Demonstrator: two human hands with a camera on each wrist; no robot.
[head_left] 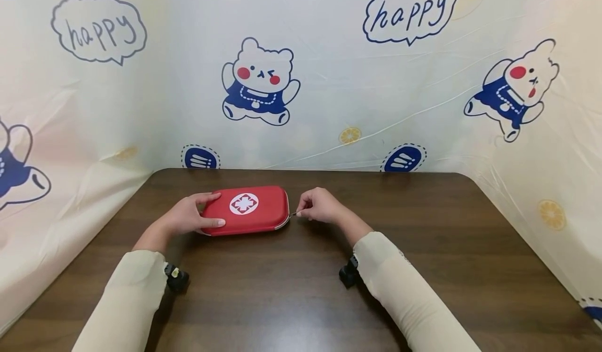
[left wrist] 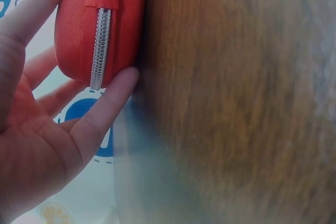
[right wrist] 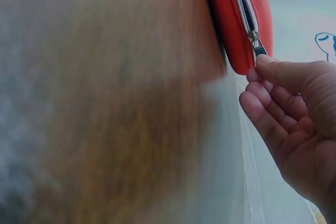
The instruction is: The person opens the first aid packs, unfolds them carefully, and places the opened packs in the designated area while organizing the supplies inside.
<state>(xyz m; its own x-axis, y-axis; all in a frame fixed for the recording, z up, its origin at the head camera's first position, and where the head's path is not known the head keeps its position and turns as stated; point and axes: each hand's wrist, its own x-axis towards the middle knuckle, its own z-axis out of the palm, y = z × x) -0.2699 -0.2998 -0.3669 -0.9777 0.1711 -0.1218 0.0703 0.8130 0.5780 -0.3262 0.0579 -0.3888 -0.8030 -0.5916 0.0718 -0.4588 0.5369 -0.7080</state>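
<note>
Brown table point(head_left: 263, 294): wood-grained, bears case | Red case point(head_left: 263, 216): lies left of table's middle, zipper parted behind the slider | Left hand point(head_left: 184, 216): grips case's left end | Right hand point(head_left: 322, 206): pinches zipper pull | White emblem point(head_left: 244, 203): atop case | Zipper pull point(right wrist: 259, 51): at case's right end

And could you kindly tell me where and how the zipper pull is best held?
I'd probably pinch the zipper pull by its free end from the right, since it juts beyond the right end of the red case; the right hand pinches it so.
</note>
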